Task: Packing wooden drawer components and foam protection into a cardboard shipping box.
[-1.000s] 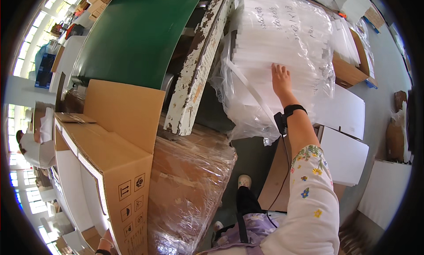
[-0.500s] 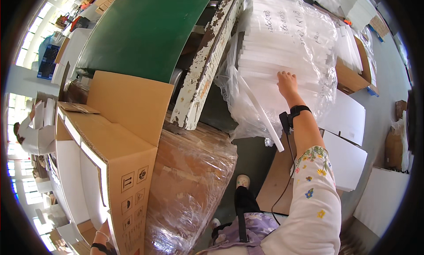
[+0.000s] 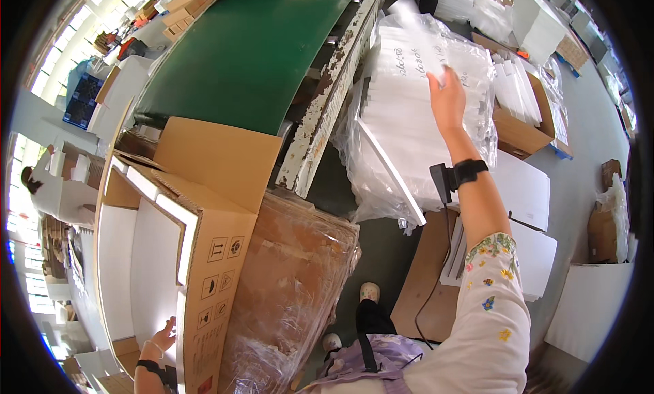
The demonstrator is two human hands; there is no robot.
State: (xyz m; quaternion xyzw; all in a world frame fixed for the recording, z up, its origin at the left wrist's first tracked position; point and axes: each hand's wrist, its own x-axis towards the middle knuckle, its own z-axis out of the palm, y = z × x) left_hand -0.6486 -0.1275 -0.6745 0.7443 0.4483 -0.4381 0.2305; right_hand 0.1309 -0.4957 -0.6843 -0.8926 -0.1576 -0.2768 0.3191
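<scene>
The right hand (image 3: 446, 101) is stretched out toward the upper right of the frame, and its fingers rest flat on the top of a stack of white foam sheets (image 3: 415, 121) that is wrapped in clear plastic film. The fingers are spread rather than closed; whether they already pinch 1 sheet I cannot tell. On this wrist sits a black band with a small device (image 3: 453, 174), and a cable runs down from it.

The left hand (image 3: 162, 339) is at the lower left edge. It presses with open fingers against the side of an open cardboard box (image 3: 211, 258) and steadies it; it does not clench anything.

Inside the box, white foam liners (image 3: 146, 258) already stand along the walls, so I judge that the lining is partly done and that more sheets are to come from the stack. The flaps are open and nothing else is packed, as far as I can see.

On the brown side of the box, near the lower middle, there are small black square handling symbols. Beside the box, a bundle of flat cardboard (image 3: 293, 285) is wrapped in film. A green conveyor belt (image 3: 252, 46) fills the upper middle. White flat boxes (image 3: 524, 196) lie at the right.
</scene>
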